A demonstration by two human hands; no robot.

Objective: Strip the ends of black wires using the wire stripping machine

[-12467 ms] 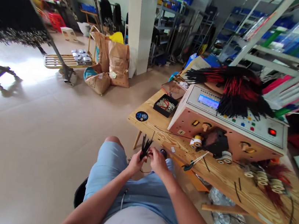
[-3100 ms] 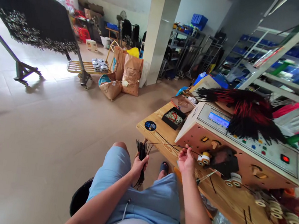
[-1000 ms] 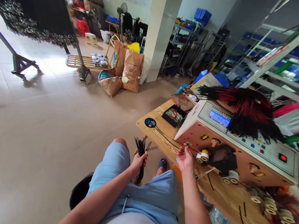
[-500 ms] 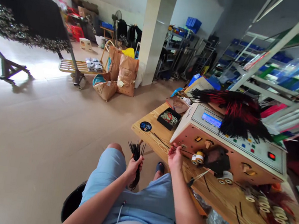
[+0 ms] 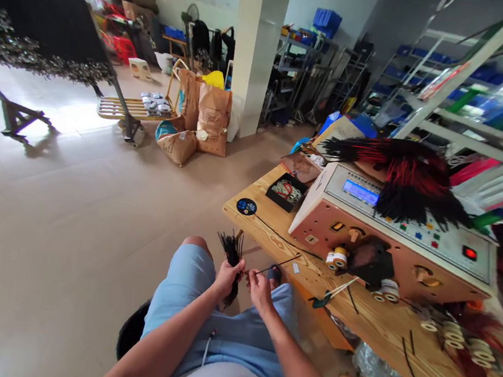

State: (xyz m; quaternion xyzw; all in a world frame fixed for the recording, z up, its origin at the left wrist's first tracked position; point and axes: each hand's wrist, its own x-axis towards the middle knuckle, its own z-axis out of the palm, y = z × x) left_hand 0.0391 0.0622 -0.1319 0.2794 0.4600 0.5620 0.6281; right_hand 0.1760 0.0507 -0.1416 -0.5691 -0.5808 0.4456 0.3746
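A bundle of thin black wires (image 5: 232, 248) is wrapped in the fist of my left hand (image 5: 228, 277), over my lap; the wire ends fan out above it and below it. Close beside it, my right hand (image 5: 259, 289) pinches a single black wire (image 5: 279, 263) that slants up to the right. To the right, a testing machine (image 5: 391, 258) with a lit blue screen and white rollers on its front stands on the wooden table (image 5: 269, 228). A heap of black and red wires (image 5: 402, 178) lies on top of the machine.
A black box (image 5: 285, 191) of pale and red pieces and a round dark sticker (image 5: 246, 206) are near the table's left end. Tweezers (image 5: 335, 292) and loose black wires lie along the front edge. Brown sacks (image 5: 213, 119) and a wheeled rack (image 5: 41, 21) stand on the floor.
My right hand has moved left and down from the machine's front to beside my left hand, with a black wire in its fingers. My left hand still grips the bundle.
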